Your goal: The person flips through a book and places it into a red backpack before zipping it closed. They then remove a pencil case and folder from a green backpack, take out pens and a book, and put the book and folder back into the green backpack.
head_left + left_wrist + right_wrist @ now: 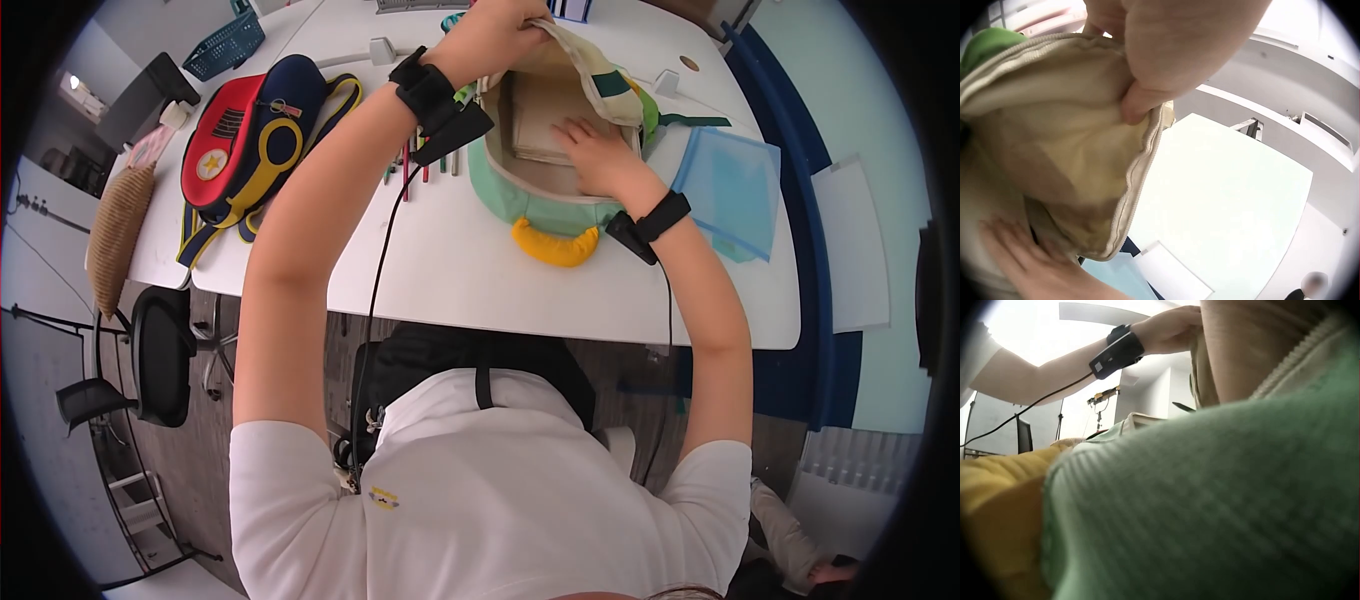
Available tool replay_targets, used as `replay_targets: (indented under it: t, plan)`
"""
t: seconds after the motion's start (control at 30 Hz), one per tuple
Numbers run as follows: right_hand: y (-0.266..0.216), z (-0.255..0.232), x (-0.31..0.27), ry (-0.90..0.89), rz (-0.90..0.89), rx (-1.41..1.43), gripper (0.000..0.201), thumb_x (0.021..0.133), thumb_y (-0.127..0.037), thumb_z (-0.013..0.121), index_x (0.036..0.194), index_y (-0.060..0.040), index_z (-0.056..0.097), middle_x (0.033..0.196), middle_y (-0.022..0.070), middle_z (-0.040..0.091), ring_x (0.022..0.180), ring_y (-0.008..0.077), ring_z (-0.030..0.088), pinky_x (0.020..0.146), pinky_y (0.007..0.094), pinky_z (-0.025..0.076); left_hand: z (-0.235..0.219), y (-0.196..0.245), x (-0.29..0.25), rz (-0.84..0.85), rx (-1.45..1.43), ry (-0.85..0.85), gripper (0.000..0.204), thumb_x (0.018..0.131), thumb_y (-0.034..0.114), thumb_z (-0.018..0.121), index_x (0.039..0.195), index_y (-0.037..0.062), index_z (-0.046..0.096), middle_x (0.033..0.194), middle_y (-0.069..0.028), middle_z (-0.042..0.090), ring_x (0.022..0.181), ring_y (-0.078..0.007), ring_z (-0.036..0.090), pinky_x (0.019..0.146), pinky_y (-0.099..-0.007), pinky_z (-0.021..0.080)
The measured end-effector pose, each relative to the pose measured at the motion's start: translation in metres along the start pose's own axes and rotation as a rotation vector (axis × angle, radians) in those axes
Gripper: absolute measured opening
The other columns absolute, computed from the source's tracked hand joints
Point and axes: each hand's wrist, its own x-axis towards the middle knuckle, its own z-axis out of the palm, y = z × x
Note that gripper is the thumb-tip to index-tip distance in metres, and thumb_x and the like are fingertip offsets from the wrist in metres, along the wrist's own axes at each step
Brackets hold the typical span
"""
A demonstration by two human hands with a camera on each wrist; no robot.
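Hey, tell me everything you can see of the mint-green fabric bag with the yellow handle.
The mint-green, soft-looking fabric bag sits unzipped on the smooth white table, its cream lining exposed. A plump, curved yellow fabric handle faces the person. A cream zipper edges the raised flap, which the left hand pinches. The right hand reaches inside, fingers spread. A dark green strap sticks out on the right.

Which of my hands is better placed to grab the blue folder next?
Probably your right hand: it's inside the bag, nearer the blue folder, while your left hand grips the raised flap.
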Motion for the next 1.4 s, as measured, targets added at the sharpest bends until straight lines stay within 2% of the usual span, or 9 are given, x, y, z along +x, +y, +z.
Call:
replay_targets:
  t: [0.27,0.33,0.47,0.57,0.67,0.8,0.97,1.2,1.4]
  plan:
    - [0.003,0.009,0.02,-0.091,0.059,0.133,0.059,0.069,0.005,0.052,0.126,-0.0027,0.039,0.128,0.017,0.044,0.114,0.0322,0.046,0.092,0.0387,0.043,-0.001,0.008,-0.005,-0.006,-0.005,-0.102,0.017,0.077,0.013,0.06,0.087,0.0003,0.063,0.077,-0.0206,0.061,0.073,-0.033,0.06,0.066,-0.0374,0.047]
    - [0.008,0.014,0.019,-0.025,0.059,0.128,0.055,0.07,0.002,0.054,0.123,-0.0021,0.042,0.124,0.0174,0.046,0.111,0.0323,0.049,0.091,0.0382,0.044,0.009,-0.004,-0.009,0.03,0.017,-0.07,0.018,0.079,0.012,0.06,0.093,0.0019,0.064,0.074,-0.0156,0.062,0.066,-0.0232,0.061,0.064,-0.0316,0.048]
    - [0.016,0.021,0.014,0.128,0.039,-0.001,0.041,0.077,-0.005,0.054,0.118,-0.0018,0.048,0.118,0.0172,0.052,0.106,0.0312,0.052,0.089,0.0378,0.044,0.011,-0.007,-0.012,0.044,0.011,-0.082,0.018,0.079,0.012,0.06,0.092,0.001,0.064,0.076,-0.0148,0.063,0.066,-0.0225,0.061,0.064,-0.0302,0.048]
    - [0.019,-0.005,0.015,0.438,0.253,0.564,0.032,0.085,-0.009,0.052,0.117,-0.0056,0.052,0.116,0.0152,0.055,0.105,0.0303,0.053,0.088,0.0368,0.044,0.011,-0.011,-0.014,0.083,0.056,-0.099,0.021,0.079,0.017,0.06,0.092,0.0008,0.065,0.082,-0.0149,0.063,0.076,-0.0256,0.061,0.071,-0.0323,0.048]
    - [0.04,-0.026,0.008,0.36,0.285,0.587,0.029,0.089,-0.011,0.049,0.118,-0.0094,0.052,0.117,0.0136,0.055,0.105,0.0302,0.054,0.088,0.0365,0.045,0.008,-0.016,-0.018,0.115,0.117,-0.123,0.031,0.079,0.026,0.061,0.097,0.0016,0.065,0.096,-0.0168,0.061,0.091,-0.0314,0.059,0.081,-0.0359,0.046]
    - [0.074,-0.027,-0.022,0.319,0.172,-0.041,0.029,0.088,-0.01,0.05,0.117,-0.0099,0.054,0.115,0.0145,0.056,0.105,0.0302,0.054,0.089,0.0368,0.045,0.015,-0.019,-0.032,0.045,0.008,-0.166,0.057,0.078,0.044,0.064,0.116,0.002,0.056,0.116,-0.0226,0.052,0.107,-0.0351,0.052,0.09,-0.0376,0.043]
    - [0.096,-0.027,-0.059,0.367,0.436,0.319,0.03,0.082,-0.004,0.053,0.112,-0.0052,0.056,0.114,0.0168,0.057,0.11,0.0326,0.051,0.093,0.0374,0.042,0.063,-0.017,-0.064,-0.134,-0.144,-0.505,0.093,0.074,0.062,0.06,0.144,0.0156,0.019,0.139,-0.0359,0.018,0.124,-0.0471,0.035,0.101,-0.0427,0.035]
    - [0.092,-0.033,-0.099,0.348,0.5,0.434,0.029,0.084,-0.006,0.05,0.112,-0.0041,0.056,0.119,0.0179,0.054,0.113,0.0333,0.048,0.096,0.0389,0.039,0.141,0.011,-0.061,-0.331,-0.201,-0.579,0.088,0.079,0.064,0.052,0.145,0.021,0.012,0.14,-0.039,0.005,0.121,-0.0493,0.038,0.1,-0.0415,0.036]
    - [0.059,-0.098,-0.123,-0.033,0.323,0.097,0.034,0.074,0.002,0.052,0.107,-0.0054,0.058,0.111,0.0176,0.057,0.104,0.0319,0.054,0.086,0.0372,0.046,0.157,0.012,-0.05,-0.361,-0.161,-0.609,0.074,0.085,0.056,0.048,0.143,0.0218,0.019,0.141,-0.0351,0.011,0.112,-0.0456,0.048,0.093,-0.0416,0.043]
